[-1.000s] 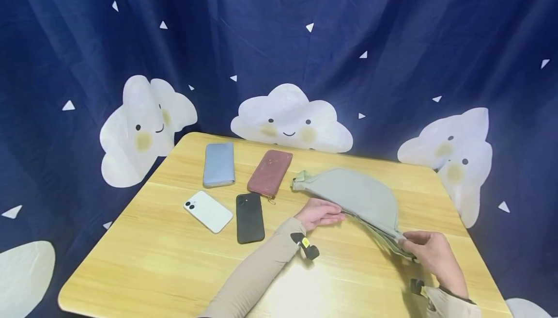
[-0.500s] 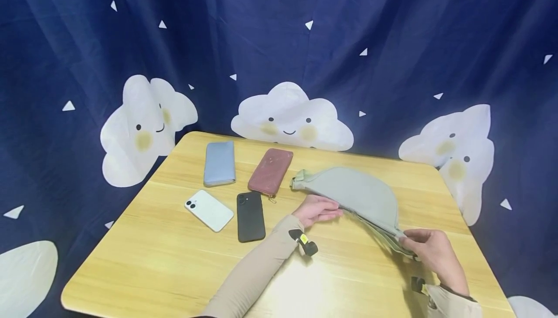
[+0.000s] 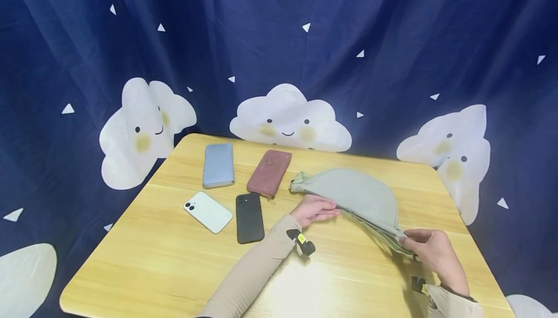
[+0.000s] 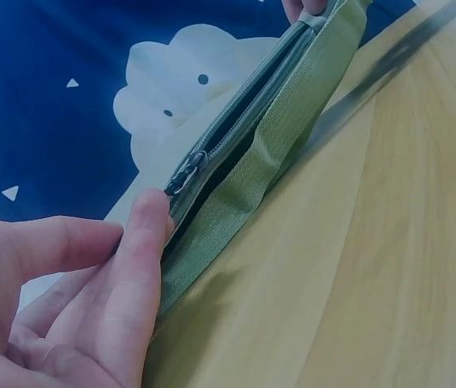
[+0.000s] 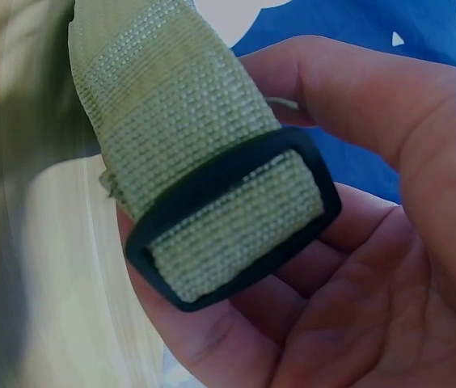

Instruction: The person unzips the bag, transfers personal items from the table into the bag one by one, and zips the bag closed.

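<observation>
A pale green waist bag (image 3: 357, 194) is held tilted at the table's right side, its zipped edge facing the person. My left hand (image 3: 315, 210) is at the middle of that edge, thumb and finger pinching the zipper pull beside the slider (image 4: 187, 171) in the left wrist view. Between slider and right end, the zipper's teeth stand parted. My right hand (image 3: 436, 255) grips the bag's right end. Close up in the right wrist view, a webbing strap (image 5: 183, 105) runs through a black buckle (image 5: 313, 182) lying over the fingers.
Left of the bag lie a blue wallet (image 3: 219, 165), a dark red zip wallet (image 3: 269, 172), a white phone (image 3: 208, 212) and a black phone (image 3: 250, 218). The wooden table (image 3: 144, 260) has a blue cloud-print curtain (image 3: 279, 27) behind it.
My left hand has shifted slightly left along the bag's zipped edge. The right hand keeps its hold on the end, and the wallets and phones lie as before.
</observation>
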A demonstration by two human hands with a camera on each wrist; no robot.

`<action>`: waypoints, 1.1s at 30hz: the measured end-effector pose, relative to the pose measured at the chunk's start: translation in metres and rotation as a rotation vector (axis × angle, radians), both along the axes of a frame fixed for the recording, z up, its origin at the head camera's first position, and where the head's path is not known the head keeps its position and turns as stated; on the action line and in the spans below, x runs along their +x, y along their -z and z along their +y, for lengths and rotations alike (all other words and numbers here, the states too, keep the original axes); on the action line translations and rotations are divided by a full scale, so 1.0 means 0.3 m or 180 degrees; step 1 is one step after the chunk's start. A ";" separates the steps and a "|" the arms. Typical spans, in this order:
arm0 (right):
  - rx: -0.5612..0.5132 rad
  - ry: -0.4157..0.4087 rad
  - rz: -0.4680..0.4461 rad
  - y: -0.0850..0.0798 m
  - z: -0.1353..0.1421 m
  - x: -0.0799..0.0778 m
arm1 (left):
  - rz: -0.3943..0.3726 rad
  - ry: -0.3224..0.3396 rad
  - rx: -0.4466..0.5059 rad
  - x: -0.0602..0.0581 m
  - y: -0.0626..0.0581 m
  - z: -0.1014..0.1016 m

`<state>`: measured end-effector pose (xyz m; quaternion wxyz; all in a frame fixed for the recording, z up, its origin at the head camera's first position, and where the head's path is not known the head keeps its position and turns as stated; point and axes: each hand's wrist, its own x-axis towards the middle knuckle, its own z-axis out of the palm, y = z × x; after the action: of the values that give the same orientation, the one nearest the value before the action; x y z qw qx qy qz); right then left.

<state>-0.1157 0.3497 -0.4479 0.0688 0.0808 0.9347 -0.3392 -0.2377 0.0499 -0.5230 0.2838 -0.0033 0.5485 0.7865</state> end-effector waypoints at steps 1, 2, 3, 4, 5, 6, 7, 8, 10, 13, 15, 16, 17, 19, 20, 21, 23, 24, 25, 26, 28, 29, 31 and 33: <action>0.0003 -0.0005 -0.0002 -0.001 0.000 0.001 | -0.0016 -0.0011 0.0000 -0.002 0.002 -0.001; -0.0002 -0.0006 -0.0006 -0.002 -0.001 0.002 | -0.0012 -0.0018 -0.0005 -0.003 0.003 -0.003; 0.0009 -0.0004 -0.0006 -0.002 -0.002 0.002 | 0.0007 -0.0022 -0.0011 -0.005 0.003 -0.004; 0.0015 0.0001 -0.0007 -0.003 -0.002 0.003 | 0.0005 -0.0034 -0.0004 -0.007 0.004 -0.005; 0.0008 -0.0002 -0.0002 -0.003 -0.003 0.003 | 0.0009 -0.0044 0.0002 -0.008 0.004 -0.007; 0.0003 -0.0009 0.0007 -0.003 -0.004 0.003 | 0.0018 -0.0055 0.0011 -0.010 0.004 -0.008; -0.0001 -0.0012 0.0014 -0.003 -0.005 0.003 | 0.0029 -0.0061 0.0016 -0.010 0.003 -0.009; -0.0004 -0.0016 0.0025 -0.002 -0.005 0.004 | 0.0043 -0.0064 0.0012 -0.010 0.002 -0.011; -0.0016 -0.0018 0.0036 -0.001 -0.007 0.004 | 0.0031 -0.0074 0.0019 -0.011 0.001 -0.013; -0.0024 -0.0011 0.0029 0.001 -0.009 0.004 | 0.0036 -0.0064 -0.0003 -0.008 0.000 -0.015; -0.0035 -0.0008 0.0022 0.003 -0.008 0.004 | 0.0018 -0.0061 -0.0003 -0.007 0.001 -0.016; -0.0039 -0.0009 0.0027 0.004 -0.008 0.004 | 0.0025 -0.0058 -0.0010 -0.006 0.001 -0.016; -0.0045 -0.0005 0.0028 0.004 -0.008 0.005 | 0.0008 -0.0066 -0.0005 -0.006 0.002 -0.017; -0.0053 -0.0006 0.0036 0.005 -0.006 0.006 | 0.0047 -0.0071 -0.0007 -0.005 0.002 -0.021; -0.0046 -0.0012 0.0045 0.006 -0.006 0.006 | 0.0059 -0.0075 -0.0004 -0.005 0.002 -0.023; -0.0042 -0.0003 0.0049 0.005 -0.006 0.006 | 0.0060 -0.0089 0.0006 -0.005 0.002 -0.025; -0.0023 0.0000 0.0052 0.005 -0.006 0.006 | 0.0075 -0.0105 0.0014 -0.005 0.002 -0.030; -0.0025 -0.0004 0.0048 0.005 -0.006 0.006 | 0.0085 -0.0113 0.0013 -0.005 0.001 -0.032; -0.0021 -0.0001 0.0046 0.004 -0.007 0.007 | 0.0077 -0.0121 0.0012 -0.006 0.000 -0.035; -0.0018 -0.0007 0.0043 0.003 -0.007 0.006 | 0.0072 -0.0129 0.0009 -0.006 -0.001 -0.037; -0.0022 -0.0010 0.0032 0.001 -0.008 0.005 | 0.0073 -0.0139 -0.0005 -0.007 -0.004 -0.039; -0.0025 -0.0009 0.0019 0.000 -0.007 0.005 | 0.0078 -0.0140 -0.0017 -0.007 -0.004 -0.039; -0.0031 -0.0009 -0.0005 -0.001 -0.007 0.004 | 0.0070 -0.0147 -0.0025 -0.009 -0.003 -0.039; -0.0037 -0.0007 -0.0022 -0.001 -0.006 0.005 | 0.0056 -0.0145 -0.0028 -0.009 -0.001 -0.039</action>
<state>-0.1142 0.3479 -0.4477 0.0728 0.0805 0.9326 -0.3443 -0.2404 0.0380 -0.5227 0.2610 -0.0102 0.5543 0.7903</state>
